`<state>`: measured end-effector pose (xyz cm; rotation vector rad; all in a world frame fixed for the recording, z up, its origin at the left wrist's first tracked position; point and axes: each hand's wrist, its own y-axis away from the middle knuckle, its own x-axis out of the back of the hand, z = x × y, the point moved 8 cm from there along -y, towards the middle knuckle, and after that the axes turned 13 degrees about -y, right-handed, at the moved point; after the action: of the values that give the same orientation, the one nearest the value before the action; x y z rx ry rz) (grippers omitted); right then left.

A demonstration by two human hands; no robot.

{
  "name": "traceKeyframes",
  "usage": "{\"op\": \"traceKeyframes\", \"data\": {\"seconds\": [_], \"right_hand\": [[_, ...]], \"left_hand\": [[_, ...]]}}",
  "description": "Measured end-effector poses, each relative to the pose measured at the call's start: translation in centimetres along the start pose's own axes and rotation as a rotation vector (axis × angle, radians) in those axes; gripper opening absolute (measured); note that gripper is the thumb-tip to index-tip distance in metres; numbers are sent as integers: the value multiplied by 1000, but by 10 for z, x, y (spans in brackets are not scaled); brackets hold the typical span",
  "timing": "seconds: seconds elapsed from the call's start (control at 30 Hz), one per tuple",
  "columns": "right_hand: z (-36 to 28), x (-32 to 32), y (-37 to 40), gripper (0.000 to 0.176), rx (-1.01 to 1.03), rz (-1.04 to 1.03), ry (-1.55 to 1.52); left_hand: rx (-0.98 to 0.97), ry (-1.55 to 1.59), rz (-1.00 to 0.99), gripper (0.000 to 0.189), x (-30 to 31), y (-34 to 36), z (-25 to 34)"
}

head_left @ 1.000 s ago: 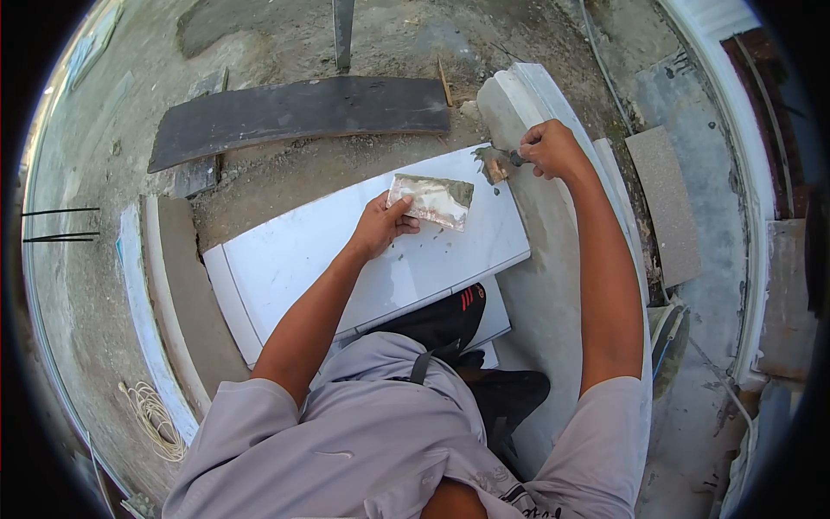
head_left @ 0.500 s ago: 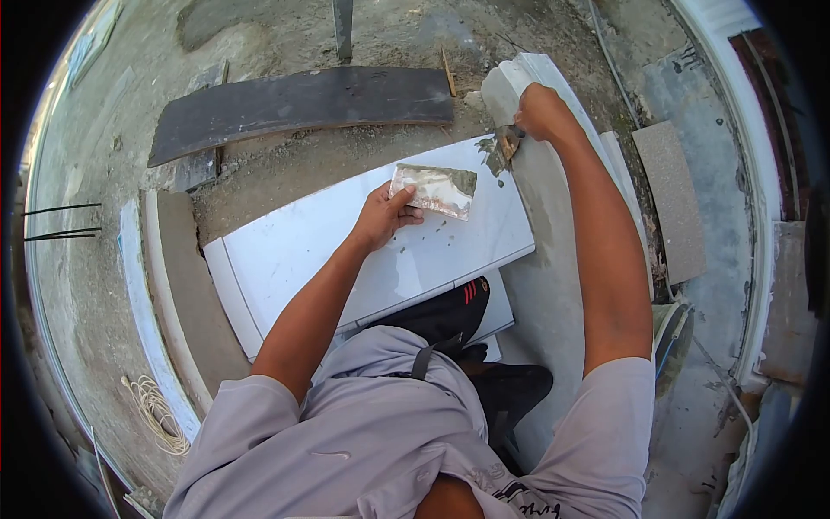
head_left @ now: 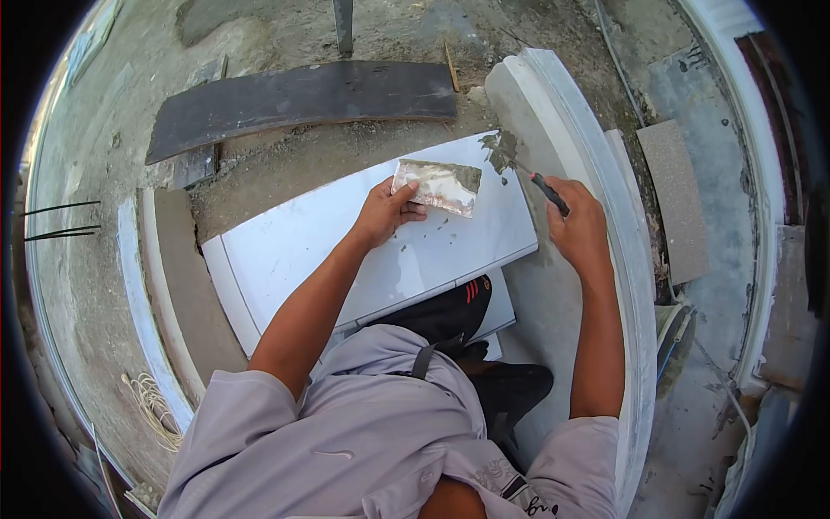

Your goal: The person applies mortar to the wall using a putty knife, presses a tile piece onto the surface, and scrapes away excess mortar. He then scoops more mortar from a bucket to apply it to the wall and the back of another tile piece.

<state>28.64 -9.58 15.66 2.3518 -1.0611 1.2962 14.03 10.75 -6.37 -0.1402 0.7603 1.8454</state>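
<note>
My left hand [head_left: 386,213] grips the left edge of a small rectangular piece [head_left: 445,192], its face smeared with white and its upper edge coated in grey mortar. The piece is held over a large white slab [head_left: 346,251]. My right hand [head_left: 577,221] is closed round the dark handle of a trowel [head_left: 550,192], just right of the slab. The trowel's thin metal end points up and left toward a patch of wet grey mortar [head_left: 500,156] at the slab's upper right corner. Small mortar drops dot the slab below the held piece.
A dark curved board [head_left: 303,102] lies on rough ground beyond the slab. Curved pale edging [head_left: 596,147] runs down the right side, with a speckled tile [head_left: 674,199] beyond it. Another curved strip [head_left: 156,294] stands at left, near a coil of cord [head_left: 156,411].
My right hand has moved down and toward me, away from the edging's top end, and the trowel's handle now shows. My left hand and the piece have hardly moved.
</note>
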Motion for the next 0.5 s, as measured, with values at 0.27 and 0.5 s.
{"op": "traceKeyframes", "data": {"seconds": [0.27,0.5], "right_hand": [[27,-61,0,33,258,127,351],[36,-71,-14,34,141,33,392]], "left_hand": [[-19,-3,6,26,1,-2,-3],[-35,7,-5,29,2,-5,-6]]}}
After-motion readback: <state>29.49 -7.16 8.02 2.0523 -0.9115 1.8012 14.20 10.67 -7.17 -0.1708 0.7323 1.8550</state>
